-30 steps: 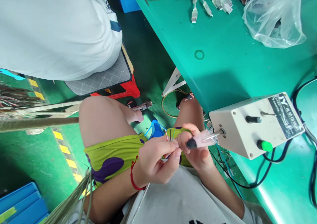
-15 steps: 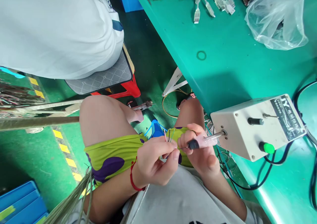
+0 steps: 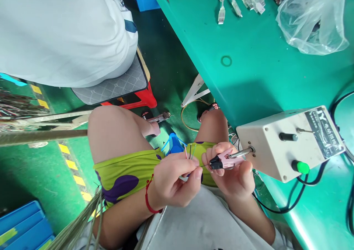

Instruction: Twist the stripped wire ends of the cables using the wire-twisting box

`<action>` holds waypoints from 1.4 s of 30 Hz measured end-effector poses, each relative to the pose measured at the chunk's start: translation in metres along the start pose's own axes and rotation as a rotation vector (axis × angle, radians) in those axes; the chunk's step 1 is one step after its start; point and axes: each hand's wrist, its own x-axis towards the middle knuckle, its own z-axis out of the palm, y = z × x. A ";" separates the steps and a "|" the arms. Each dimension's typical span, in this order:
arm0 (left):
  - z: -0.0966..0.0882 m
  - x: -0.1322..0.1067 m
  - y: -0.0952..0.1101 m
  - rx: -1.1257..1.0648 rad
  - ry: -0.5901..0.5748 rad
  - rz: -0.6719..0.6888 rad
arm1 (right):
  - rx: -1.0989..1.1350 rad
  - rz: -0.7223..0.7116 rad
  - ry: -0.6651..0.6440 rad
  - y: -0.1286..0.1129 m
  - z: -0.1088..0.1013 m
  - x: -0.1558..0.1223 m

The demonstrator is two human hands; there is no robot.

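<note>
Thin wires (image 3: 190, 151) are pinched by the left hand (image 3: 174, 179); just beside it, a pink clip (image 3: 229, 163) is gripped by the right hand (image 3: 233, 180).

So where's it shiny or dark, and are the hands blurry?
Head view: white glare on the table, bottom right; head view: soft shadow on the table beside the box; head view: left hand and right hand look fairly sharp.
</note>
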 end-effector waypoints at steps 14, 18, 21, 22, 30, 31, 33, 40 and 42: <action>0.003 0.002 0.005 0.162 -0.061 -0.025 | -0.111 -0.005 0.185 0.003 -0.009 -0.010; 0.005 0.003 0.004 0.143 -0.064 -0.025 | -0.088 0.024 0.148 0.005 -0.017 -0.012; 0.005 0.002 0.004 0.125 -0.066 -0.024 | -0.069 0.119 0.047 0.003 -0.022 -0.013; 0.004 0.002 0.003 0.123 -0.069 -0.026 | -0.073 0.149 0.009 0.002 -0.021 -0.013; 0.001 0.000 0.002 0.159 -0.059 -0.012 | -0.207 0.106 0.024 -0.012 -0.003 -0.001; 0.001 0.000 0.002 0.174 -0.058 -0.009 | -0.218 0.119 -0.014 -0.012 -0.004 0.001; 0.001 0.000 0.002 0.194 -0.057 0.000 | -0.239 0.142 -0.083 -0.012 -0.006 0.004; 0.002 0.003 0.003 0.199 -0.036 0.004 | -0.176 0.175 -0.097 0.001 -0.006 0.000; 0.001 0.004 0.004 0.198 -0.044 -0.001 | -0.187 0.171 -0.086 0.004 -0.005 -0.001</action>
